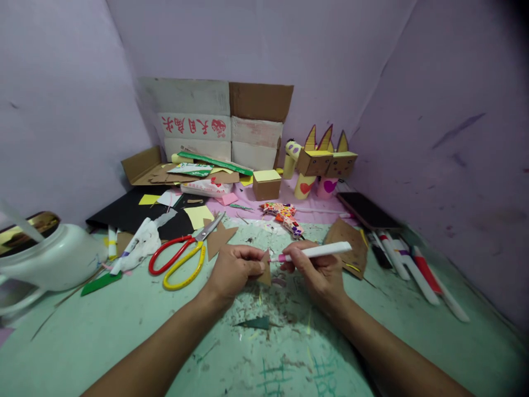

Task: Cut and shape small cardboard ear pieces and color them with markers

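Between the thumb and fingers of my left hand (238, 270) is a small brown cardboard piece (266, 270), held upright just above the table. My right hand (320, 271) grips a white marker pen (326, 250) with a pink tip end, which points left and meets or nearly meets the cardboard's right edge. Red and yellow handled scissors (188, 251) lie partly spread to the left of my left hand. A cut cardboard scrap (219, 238) with pointed edges sits beside their blades. Under my hands lies a dark green triangular scrap (254, 323).
A white pot or jug (61, 259) stands far left. Several markers (407, 264) and a dark phone-like slab (367, 210) lie right. Behind are a hot glue gun (285, 215), a small cardboard box (266, 186), eared cardboard figures (326, 162) and a large carton (206, 124) against the wall.
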Demonstrator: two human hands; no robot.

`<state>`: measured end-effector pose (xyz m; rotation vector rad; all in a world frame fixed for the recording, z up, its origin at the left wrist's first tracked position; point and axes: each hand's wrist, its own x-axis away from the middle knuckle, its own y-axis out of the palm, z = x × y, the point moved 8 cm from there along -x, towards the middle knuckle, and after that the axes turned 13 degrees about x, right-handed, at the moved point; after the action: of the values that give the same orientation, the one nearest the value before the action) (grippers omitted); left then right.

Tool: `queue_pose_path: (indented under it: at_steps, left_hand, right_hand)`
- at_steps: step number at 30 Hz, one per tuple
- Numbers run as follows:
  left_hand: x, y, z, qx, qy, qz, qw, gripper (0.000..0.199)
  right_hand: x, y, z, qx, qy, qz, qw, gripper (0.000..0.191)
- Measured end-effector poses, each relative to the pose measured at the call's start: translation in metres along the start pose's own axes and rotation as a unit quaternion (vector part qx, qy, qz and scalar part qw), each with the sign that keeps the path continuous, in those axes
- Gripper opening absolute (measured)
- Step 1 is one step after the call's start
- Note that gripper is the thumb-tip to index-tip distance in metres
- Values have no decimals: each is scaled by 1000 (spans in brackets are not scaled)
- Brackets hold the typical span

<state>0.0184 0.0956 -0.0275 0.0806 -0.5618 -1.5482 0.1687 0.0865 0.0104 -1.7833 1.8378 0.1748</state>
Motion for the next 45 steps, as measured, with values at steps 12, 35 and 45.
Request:
queue_pose_path:
  at_steps: [12,35,45]
  left_hand:
    - [0,1,4,10,0,3,1000,12]
    - [0,1,6,19,6,-4,1000,13]
    - [1,0,11,22,15,0,1000,10]
  right_hand:
    - [4,14,-7,10,-25,-96,995,29]
    - [1,-6,3,-68,22,40,997,12]
    - [2,2,-2,-7,-16,-9,1000,14]
